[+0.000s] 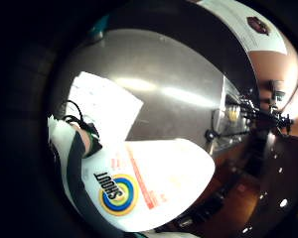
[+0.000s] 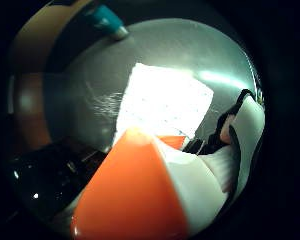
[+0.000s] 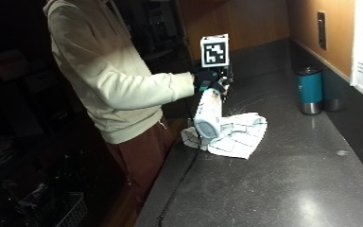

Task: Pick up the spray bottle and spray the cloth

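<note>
**Outside view: bottle lifted and aimed, spraying under way or about to be**

Outside view shows my gloved right hand (image 3: 208, 81) holding the spray bottle (image 3: 208, 113) by its neck, off the counter (image 3: 282, 179), body hanging down and tilted just above the near edge of the checked cloth (image 3: 232, 135). The fingers are curled round the neck and trigger area; I cannot tell whether the trigger is being squeezed. In the thumb side palm view the orange spray head (image 2: 135, 195) fills the foreground and points toward the cloth (image 2: 162, 102) lying flat on the dark counter.

I judge the pick-up done. I see what may be a faint haze near the nozzle in the outside view, but I cannot be sure it is mist, so I treat the spraying as not yet confirmed.

A teal tumbler (image 3: 310, 90) stands near the back wall, well apart from the cloth, beside a second dark cup (image 3: 333, 97). Neither lies between nozzle and cloth. Nothing I can see blocks the spray path.
</note>
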